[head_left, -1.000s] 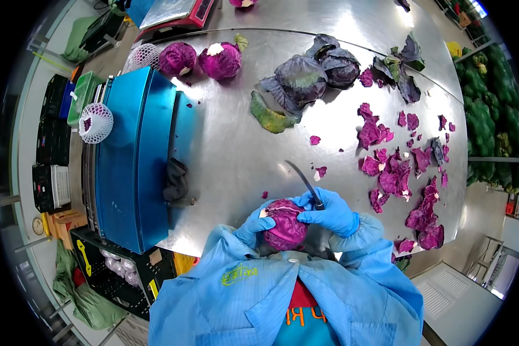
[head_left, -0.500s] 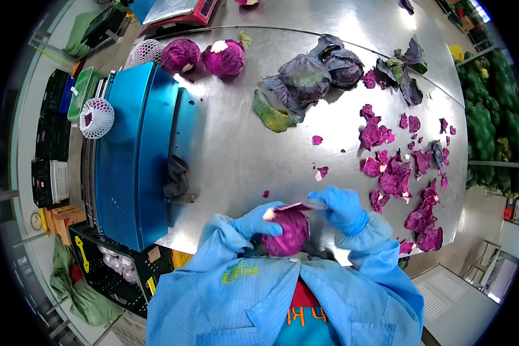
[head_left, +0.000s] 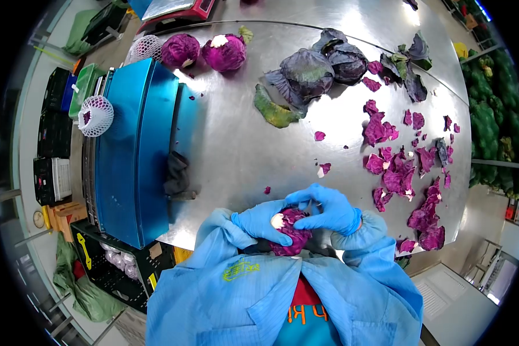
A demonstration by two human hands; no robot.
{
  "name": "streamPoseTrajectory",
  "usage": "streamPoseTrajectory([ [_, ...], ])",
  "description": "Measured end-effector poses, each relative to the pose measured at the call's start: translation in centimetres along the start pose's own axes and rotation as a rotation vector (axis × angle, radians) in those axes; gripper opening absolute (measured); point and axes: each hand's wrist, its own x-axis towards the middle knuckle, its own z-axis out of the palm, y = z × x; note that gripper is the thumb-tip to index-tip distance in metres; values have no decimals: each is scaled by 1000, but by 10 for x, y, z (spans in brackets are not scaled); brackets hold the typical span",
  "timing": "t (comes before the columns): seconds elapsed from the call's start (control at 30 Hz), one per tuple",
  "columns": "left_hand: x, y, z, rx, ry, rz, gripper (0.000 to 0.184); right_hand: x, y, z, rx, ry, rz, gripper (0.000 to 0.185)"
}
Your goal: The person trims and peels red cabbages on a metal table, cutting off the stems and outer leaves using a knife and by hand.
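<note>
On the far left I see a black crate [head_left: 162,264] with pale round things [head_left: 121,262] in it. Higher up, a white net [head_left: 96,116] is at the left side of a big blue box [head_left: 134,155]. A dark cloth [head_left: 177,173] lies just right of the box, on the shiny metal table [head_left: 230,144]. Farther back, two round cabbages [head_left: 225,53] sit side by side. Then I see the left hand [head_left: 260,222], in a blue glove, clamped on the left side of the small purple cabbage [head_left: 295,237]. That one is by the near edge of the table, in front of the blue coat [head_left: 219,308], and its white stem end peeks out. The right hand [head_left: 331,211], gloved too, has bent fingers touching its top and right side; I cannot tell if they pinch a leaf. Behind are two dark leafy cabbages [head_left: 308,72], touching. Torn purple leaves [head_left: 399,176] are spread over the right side, and green net sacks [head_left: 495,109] are past the table.
</note>
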Motion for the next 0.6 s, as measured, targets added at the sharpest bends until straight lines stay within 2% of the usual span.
streamPoseTrajectory([
  [0.03, 2, -1, 2, 85, 17, 87, 89, 3, -1, 4, -51, -86, 69, 40],
  [0.1, 2, -6, 3, 86, -45, 56, 89, 8, -1, 5, -159, -254, 216, 43],
  [0.17, 2, -13, 5, 81, -82, 15, 83, 9, 5, 5, -194, -294, 116, 38],
  [0.27, -1, -33, 14, -291, -98, -87, 74, 4, 15, 13, -400, -262, -101, 29],
  [0.3, 0, -35, 18, -315, -69, -45, 70, 3, 18, 17, -497, -232, -188, 25],
  [0.4, -6, -27, 6, -122, -27, 21, 70, 1, 28, 30, -593, 72, -232, 16],
  [0.47, -7, -21, 4, -380, 40, -13, 74, 8, 41, 32, -687, 363, -187, 13],
  [0.53, -9, -19, -6, -169, 95, 63, 80, 17, 56, 24, -793, 605, -133, 11],
  [0.6, -10, -15, -9, -54, 77, 120, 85, 17, 76, 14, -396, 720, -116, 9],
])
